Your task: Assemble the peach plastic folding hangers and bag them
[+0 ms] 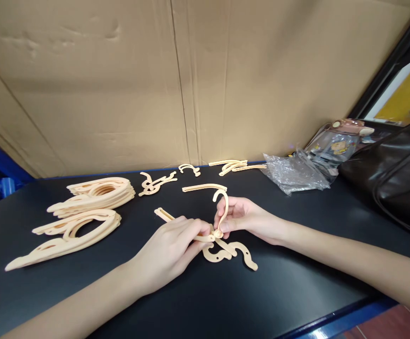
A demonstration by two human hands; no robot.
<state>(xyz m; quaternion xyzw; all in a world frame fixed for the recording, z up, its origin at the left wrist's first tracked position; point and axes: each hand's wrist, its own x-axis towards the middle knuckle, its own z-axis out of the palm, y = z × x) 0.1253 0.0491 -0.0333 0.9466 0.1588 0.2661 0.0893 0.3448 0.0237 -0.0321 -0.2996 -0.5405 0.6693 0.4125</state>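
Cream plastic folding-hanger parts lie around both hands. Between the fingers of my right hand [238, 219] is a curved hanger hook [225, 207], upright with its open curl at the top. My left hand [173, 245] pinches a hanger arm [205, 238], whose end meets the base of the hook; whether they are joined I cannot tell. Another long arm piece [164, 215] sticks out behind the left hand. Just below the hands, loose curved pieces [246, 256] rest on the black tabletop [176, 306].
Two stacks of folded hangers, a rear one [95, 195] and a front one [67, 240], lie at left. Loose hooks [151, 186] and straight arms [233, 165] are along the back. A clear plastic bag [290, 172], a transparent jug [335, 141] and a black leather bag [396, 165] stand at right.
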